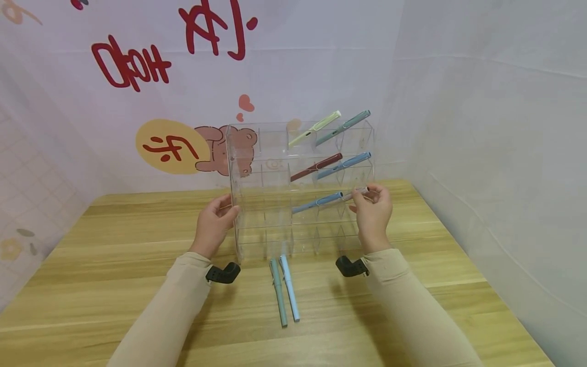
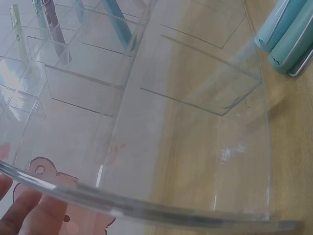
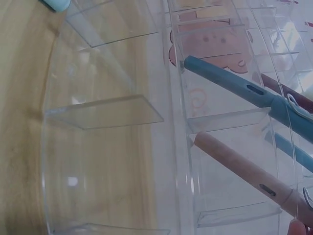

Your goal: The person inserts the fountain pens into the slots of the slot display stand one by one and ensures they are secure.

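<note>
A clear acrylic pen rack (image 1: 273, 143) with tiers of compartments stands upright on the table. My left hand (image 1: 213, 224) grips its left side panel, thumb in front and fingers behind. At the right end of the third tier, my right hand (image 1: 373, 216) pinches the cap end of a pale pink pen (image 3: 239, 169), whose lower end is inside a compartment. Beside it in the same tier leans a blue pen (image 1: 316, 203). Higher up sit a dark red pen (image 1: 316, 167), another blue pen (image 1: 344, 165), a pale yellow-green pen (image 1: 314, 128) and a green pen (image 1: 343, 128).
On the wooden table (image 1: 137, 285), in front of the rack, a grey-green pen (image 1: 278, 293) and a light blue pen (image 1: 290, 288) lie side by side. A white printed cloth (image 1: 321, 66) hangs behind, and a pale wall covering (image 1: 495, 127) runs along the right.
</note>
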`<state>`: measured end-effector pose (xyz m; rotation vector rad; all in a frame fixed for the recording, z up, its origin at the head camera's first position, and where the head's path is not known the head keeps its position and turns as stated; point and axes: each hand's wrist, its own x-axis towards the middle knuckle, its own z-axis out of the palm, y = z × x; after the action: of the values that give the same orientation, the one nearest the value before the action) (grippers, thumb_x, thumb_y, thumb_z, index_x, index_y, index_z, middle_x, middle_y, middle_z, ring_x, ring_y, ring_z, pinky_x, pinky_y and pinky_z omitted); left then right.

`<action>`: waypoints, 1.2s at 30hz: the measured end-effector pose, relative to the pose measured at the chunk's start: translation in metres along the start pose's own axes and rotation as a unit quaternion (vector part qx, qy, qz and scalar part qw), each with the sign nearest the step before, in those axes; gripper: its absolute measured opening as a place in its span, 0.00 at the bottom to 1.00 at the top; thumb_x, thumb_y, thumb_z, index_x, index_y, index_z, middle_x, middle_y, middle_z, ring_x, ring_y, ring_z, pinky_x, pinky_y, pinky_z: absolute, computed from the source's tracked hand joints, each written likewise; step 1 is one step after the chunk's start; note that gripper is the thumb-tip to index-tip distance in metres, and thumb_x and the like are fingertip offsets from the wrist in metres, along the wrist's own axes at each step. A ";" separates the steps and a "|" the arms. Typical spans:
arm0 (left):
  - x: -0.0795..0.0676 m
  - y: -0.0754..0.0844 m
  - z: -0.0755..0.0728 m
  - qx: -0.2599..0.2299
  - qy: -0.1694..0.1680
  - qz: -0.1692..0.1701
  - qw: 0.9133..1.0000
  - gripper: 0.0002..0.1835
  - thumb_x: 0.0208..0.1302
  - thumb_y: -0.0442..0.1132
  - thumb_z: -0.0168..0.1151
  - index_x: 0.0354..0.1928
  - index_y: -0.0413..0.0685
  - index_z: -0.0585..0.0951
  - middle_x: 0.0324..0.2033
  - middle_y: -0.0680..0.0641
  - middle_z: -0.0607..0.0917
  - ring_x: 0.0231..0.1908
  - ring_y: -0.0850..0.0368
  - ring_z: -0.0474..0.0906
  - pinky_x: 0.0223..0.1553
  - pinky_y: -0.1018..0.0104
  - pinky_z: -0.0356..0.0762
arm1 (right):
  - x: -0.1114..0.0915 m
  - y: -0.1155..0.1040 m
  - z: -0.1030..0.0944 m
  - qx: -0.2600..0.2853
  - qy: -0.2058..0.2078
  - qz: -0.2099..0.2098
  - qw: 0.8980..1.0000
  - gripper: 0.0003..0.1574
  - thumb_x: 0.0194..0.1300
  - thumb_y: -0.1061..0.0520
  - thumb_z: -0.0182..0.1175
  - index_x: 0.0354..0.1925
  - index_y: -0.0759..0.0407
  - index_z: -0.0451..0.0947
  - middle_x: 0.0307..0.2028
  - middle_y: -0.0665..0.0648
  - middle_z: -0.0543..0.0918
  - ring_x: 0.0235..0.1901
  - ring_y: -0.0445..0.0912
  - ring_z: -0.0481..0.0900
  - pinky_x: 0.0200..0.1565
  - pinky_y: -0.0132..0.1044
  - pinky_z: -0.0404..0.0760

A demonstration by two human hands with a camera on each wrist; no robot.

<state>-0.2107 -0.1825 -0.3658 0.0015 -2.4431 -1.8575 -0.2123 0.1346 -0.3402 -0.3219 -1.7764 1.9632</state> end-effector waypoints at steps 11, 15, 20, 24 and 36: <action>0.000 -0.001 0.000 0.001 0.002 0.005 1.000 0.29 0.70 0.41 0.56 0.70 0.41 0.65 0.63 0.40 0.72 0.61 0.48 0.71 0.52 0.57 0.78 | -0.001 0.008 -0.004 0.014 -0.003 -0.016 1.000 0.16 0.63 0.67 0.58 0.46 0.60 0.64 0.38 0.55 0.74 0.36 0.41 0.79 0.33 0.30 0.82; 0.000 -0.002 0.000 -0.002 0.001 0.005 1.000 0.29 0.70 0.41 0.56 0.70 0.41 0.65 0.64 0.40 0.72 0.61 0.48 0.71 0.52 0.57 0.78 | -0.003 0.008 -0.005 0.020 -0.010 -0.019 1.000 0.16 0.63 0.67 0.59 0.45 0.58 0.65 0.38 0.55 0.74 0.37 0.42 0.79 0.35 0.31 0.82; 0.000 -0.002 0.000 -0.002 0.001 0.005 1.000 0.29 0.70 0.42 0.56 0.70 0.42 0.65 0.64 0.41 0.72 0.62 0.48 0.71 0.52 0.56 0.78 | -0.005 0.007 -0.009 0.016 -0.024 -0.015 0.999 0.24 0.64 0.66 0.59 0.56 0.66 0.63 0.45 0.57 0.74 0.42 0.44 0.78 0.39 0.30 0.81; 0.001 -0.002 0.001 -0.004 0.004 0.003 1.000 0.29 0.70 0.41 0.56 0.70 0.42 0.65 0.64 0.41 0.71 0.62 0.48 0.71 0.53 0.54 0.77 | -0.008 0.007 -0.015 0.011 -0.030 -0.011 0.999 0.33 0.65 0.64 0.60 0.65 0.63 0.60 0.52 0.56 0.71 0.50 0.45 0.75 0.45 0.29 0.79; 0.004 -0.004 0.001 -0.005 0.006 0.001 1.000 0.29 0.70 0.41 0.56 0.69 0.42 0.65 0.64 0.41 0.71 0.61 0.48 0.71 0.54 0.51 0.76 | -0.050 0.015 -0.025 -0.088 -0.071 0.007 0.993 0.23 0.62 0.68 0.59 0.55 0.68 0.65 0.46 0.57 0.73 0.44 0.42 0.73 0.42 0.22 0.75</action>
<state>-0.2145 -0.1826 -0.3700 0.0097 -2.4257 -1.8632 -0.1608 0.1311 -0.3655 -0.2566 -2.0503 1.8830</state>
